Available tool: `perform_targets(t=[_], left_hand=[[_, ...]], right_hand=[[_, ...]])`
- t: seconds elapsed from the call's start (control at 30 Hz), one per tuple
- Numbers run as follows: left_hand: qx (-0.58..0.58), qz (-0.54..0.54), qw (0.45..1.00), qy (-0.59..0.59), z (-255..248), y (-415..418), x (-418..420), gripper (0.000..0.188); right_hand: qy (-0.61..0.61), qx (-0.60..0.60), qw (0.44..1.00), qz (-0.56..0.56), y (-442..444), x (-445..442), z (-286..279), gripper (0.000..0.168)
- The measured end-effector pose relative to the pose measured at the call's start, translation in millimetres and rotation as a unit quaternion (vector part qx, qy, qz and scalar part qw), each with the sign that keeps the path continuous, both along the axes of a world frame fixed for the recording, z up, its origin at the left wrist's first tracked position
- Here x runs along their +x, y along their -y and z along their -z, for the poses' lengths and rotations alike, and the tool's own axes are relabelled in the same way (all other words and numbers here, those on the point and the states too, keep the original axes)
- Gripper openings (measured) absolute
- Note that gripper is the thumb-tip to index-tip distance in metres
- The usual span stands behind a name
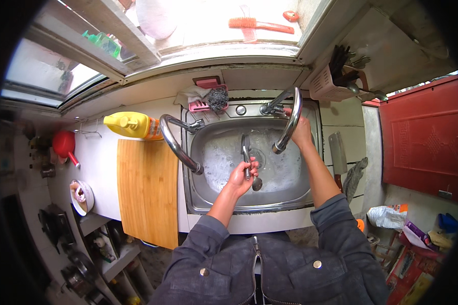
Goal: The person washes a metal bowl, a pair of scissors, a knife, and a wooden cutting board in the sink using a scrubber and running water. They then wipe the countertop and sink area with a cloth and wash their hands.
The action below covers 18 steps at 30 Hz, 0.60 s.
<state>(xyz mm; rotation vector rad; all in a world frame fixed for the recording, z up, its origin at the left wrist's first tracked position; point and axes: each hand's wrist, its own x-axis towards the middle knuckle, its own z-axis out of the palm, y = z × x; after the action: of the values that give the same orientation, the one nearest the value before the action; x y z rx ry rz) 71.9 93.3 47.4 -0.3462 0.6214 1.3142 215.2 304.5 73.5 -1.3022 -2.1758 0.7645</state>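
Note:
My left hand (244, 176) is closed around several metal utensils over the sink; a spoon (257, 183) and what looks like a dark knife blade (244, 143) stick out of the grip. Soapy water with foam lies in the stainless steel sink (248, 209). My right hand (300, 127) reaches to the base of the right chrome faucet (298, 103), at its handle; the curved spout hides part of the fingers, so its grip cannot be told. A second chrome faucet (170, 139) arches over the sink's left side.
Left of the sink are a wooden cutting board (149, 190) and a yellow jug (128, 125). A pink basket (198, 105) with a steel wool scourer (217, 98) sits behind it. To the right lie a cleaver (337, 150) and a grey cloth (355, 177), below a utensil holder (324, 84).

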Motion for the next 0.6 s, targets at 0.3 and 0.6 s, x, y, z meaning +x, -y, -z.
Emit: perform_targets(t=[0.3, 0.6], left_hand=[[-0.023, 0.010, 0.988, -0.154, 0.9, -16.9, 31.2, 0.019], [-0.146, 0.068, 0.909, -0.384, 12.0, 2.8, 10.1, 0.022]], right_hand=[[-0.040, -0.101, 0.993, 0.043, 109.9, -29.2, -22.0, 0.023], [0.026, -0.176, 0.983, 0.035, 120.4, -35.8, 0.1, 0.018]])
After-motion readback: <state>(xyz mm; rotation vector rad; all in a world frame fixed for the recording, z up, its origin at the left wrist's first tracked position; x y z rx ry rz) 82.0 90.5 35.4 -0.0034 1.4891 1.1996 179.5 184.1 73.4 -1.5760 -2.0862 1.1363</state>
